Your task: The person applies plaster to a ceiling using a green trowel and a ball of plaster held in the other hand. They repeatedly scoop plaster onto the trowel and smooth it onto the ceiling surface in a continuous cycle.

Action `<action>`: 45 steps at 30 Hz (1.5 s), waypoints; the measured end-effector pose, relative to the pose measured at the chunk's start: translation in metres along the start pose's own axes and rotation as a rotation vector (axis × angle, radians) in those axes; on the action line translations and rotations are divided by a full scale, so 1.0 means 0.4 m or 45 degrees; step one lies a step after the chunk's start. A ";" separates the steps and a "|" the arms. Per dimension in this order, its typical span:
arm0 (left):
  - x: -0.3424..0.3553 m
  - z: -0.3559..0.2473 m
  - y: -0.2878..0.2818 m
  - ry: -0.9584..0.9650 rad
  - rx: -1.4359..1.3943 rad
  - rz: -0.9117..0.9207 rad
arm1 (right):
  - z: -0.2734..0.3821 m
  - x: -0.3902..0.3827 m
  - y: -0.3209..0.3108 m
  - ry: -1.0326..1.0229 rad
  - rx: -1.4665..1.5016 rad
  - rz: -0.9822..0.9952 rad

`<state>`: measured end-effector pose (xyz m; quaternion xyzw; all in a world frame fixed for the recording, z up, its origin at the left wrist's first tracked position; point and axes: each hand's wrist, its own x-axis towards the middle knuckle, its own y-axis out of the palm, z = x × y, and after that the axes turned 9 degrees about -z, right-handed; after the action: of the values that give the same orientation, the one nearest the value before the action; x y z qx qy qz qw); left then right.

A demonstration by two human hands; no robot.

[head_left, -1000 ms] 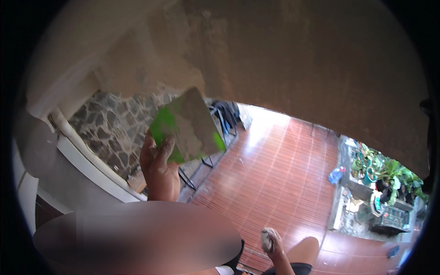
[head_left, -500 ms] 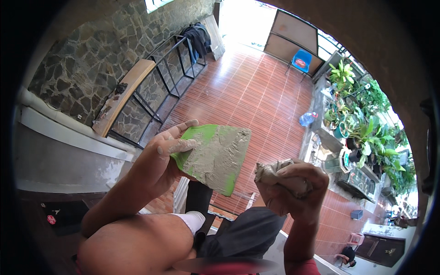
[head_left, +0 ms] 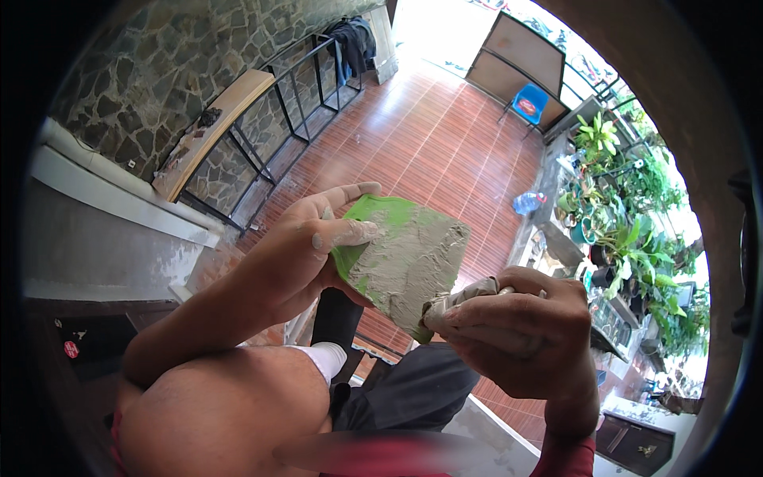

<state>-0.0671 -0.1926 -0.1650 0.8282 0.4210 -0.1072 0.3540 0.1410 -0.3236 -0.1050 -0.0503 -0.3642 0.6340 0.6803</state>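
My left hand (head_left: 318, 230) grips a thin green board (head_left: 372, 205) at its left side, thumb on top, which is coated with rough grey paste (head_left: 413, 250). My right hand (head_left: 524, 326) is closed around a crumpled, paste-smeared grey wad (head_left: 459, 306), which touches or overlaps the board's lower right corner. Both hands have paste on them. Beneath them are my bare knee (head_left: 222, 409) and a leg in dark cloth (head_left: 405, 389), high above the tiled floor (head_left: 425, 139).
A black metal frame with a wooden plank (head_left: 226, 131) and draped clothing (head_left: 350, 48) runs along the stone wall at left. A blue chair (head_left: 528, 102) stands by a panel gate at back. Potted plants (head_left: 628, 238) and a water bottle (head_left: 527, 203) line the right side.
My view has swung down from the overhead surface. The board, raised toward it a second ago, is now held lower, and my right hand has come up to the board's lower right corner.
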 end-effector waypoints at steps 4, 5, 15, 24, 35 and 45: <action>-0.004 -0.003 0.001 -0.034 0.007 -0.008 | 0.020 -0.002 -0.004 -0.010 -0.115 0.037; -0.004 -0.003 0.000 -0.040 0.016 -0.012 | 0.022 -0.003 -0.004 -0.013 -0.113 0.042; 0.001 -0.001 -0.005 -0.054 0.009 0.051 | 0.000 -0.011 -0.023 -0.166 -0.225 0.191; 0.012 0.007 -0.002 -0.025 0.010 0.089 | 0.021 -0.004 -0.028 -0.096 -0.453 0.198; 0.003 0.001 0.002 -0.113 -0.040 0.091 | 0.012 -0.019 -0.024 -0.199 -0.302 0.183; -0.009 -0.001 0.006 -0.024 -0.027 0.151 | 0.042 -0.010 -0.027 0.001 -0.287 0.171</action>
<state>-0.0677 -0.1956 -0.1620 0.8469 0.3691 -0.0893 0.3723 0.1406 -0.3359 -0.0887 -0.1510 -0.4289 0.6332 0.6264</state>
